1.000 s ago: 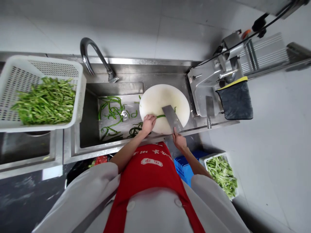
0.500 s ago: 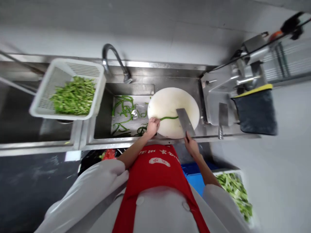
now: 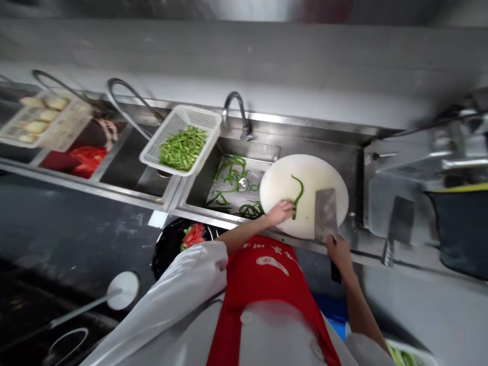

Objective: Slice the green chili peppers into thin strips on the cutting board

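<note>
A long, thin green pepper (image 3: 300, 192) lies curved on the round white cutting board (image 3: 278, 175). My left hand (image 3: 281, 212) is closed on its lower part, at the board's near left side. In my right hand (image 3: 339, 252) is the handle of a cleaver (image 3: 325, 211), whose broad blade rests over the right part of the board, apart from the pepper. More long green peppers (image 3: 232, 175) lie loose in the sink basin left of the board.
A white plastic basket (image 3: 150, 152) of cut greens sits across the sink edge beside a faucet (image 3: 244, 114). A second cleaver (image 3: 402, 218) lies on the right. Farther left stands a container of pale vegetables (image 3: 36, 127). A black bin (image 3: 163, 251) is below the counter.
The view has swung left. The pepper, stretched sideways from my left hand before, now points away from me. The cleaver has moved off the pepper's end to the right.
</note>
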`<action>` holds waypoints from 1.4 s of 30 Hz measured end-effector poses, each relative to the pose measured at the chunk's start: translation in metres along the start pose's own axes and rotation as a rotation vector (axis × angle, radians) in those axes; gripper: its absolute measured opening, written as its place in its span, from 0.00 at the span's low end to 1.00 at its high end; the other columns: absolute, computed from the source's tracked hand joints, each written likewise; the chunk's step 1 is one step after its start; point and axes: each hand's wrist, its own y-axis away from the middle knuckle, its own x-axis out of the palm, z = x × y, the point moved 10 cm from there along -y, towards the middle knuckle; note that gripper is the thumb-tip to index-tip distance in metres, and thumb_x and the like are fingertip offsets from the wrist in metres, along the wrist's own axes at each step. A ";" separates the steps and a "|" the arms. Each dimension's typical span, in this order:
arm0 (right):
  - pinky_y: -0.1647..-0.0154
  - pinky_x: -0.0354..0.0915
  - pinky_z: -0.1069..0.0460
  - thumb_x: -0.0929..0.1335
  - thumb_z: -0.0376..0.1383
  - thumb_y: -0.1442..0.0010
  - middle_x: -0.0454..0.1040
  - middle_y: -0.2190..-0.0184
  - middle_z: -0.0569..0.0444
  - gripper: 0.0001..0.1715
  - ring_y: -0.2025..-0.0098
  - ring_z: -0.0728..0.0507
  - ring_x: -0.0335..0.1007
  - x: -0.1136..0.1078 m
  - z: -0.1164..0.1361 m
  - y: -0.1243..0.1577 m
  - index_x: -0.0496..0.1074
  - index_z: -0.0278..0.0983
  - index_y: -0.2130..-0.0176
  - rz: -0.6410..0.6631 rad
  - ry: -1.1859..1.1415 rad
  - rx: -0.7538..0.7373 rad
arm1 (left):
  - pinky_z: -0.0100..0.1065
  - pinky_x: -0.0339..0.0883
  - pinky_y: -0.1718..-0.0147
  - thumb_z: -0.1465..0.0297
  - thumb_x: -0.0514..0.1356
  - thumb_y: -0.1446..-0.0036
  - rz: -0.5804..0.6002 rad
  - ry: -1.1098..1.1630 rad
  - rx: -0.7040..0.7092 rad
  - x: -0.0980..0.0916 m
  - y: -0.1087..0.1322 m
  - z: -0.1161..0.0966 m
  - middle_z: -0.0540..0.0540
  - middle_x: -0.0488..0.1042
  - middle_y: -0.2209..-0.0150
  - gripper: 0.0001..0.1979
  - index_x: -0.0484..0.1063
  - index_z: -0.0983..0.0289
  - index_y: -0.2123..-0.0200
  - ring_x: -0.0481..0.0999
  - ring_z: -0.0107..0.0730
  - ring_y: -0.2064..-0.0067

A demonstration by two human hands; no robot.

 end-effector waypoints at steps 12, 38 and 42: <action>0.57 0.66 0.49 0.52 0.39 0.25 0.78 0.61 0.41 0.19 0.56 0.38 0.79 0.001 0.023 0.007 0.64 0.32 0.47 0.172 0.420 -0.061 | 0.48 0.64 0.45 0.66 0.52 0.30 -0.051 0.010 0.068 0.028 -0.066 -0.024 0.58 0.74 0.55 0.13 0.76 0.61 0.53 0.68 0.42 0.49; 0.53 0.66 0.46 0.54 0.40 0.26 0.77 0.58 0.39 0.18 0.53 0.36 0.77 0.012 0.034 -0.022 0.63 0.33 0.48 0.177 0.258 0.059 | 0.47 0.65 0.45 0.65 0.52 0.31 -0.027 0.137 0.119 0.007 -0.097 0.018 0.57 0.75 0.55 0.13 0.76 0.60 0.55 0.69 0.41 0.48; 0.53 0.67 0.47 0.56 0.43 0.26 0.78 0.56 0.39 0.19 0.52 0.35 0.76 0.000 0.022 -0.029 0.61 0.32 0.46 0.166 0.241 0.088 | 0.47 0.65 0.46 0.65 0.52 0.31 0.024 0.112 0.135 0.010 -0.090 0.014 0.58 0.74 0.57 0.13 0.76 0.61 0.55 0.69 0.42 0.50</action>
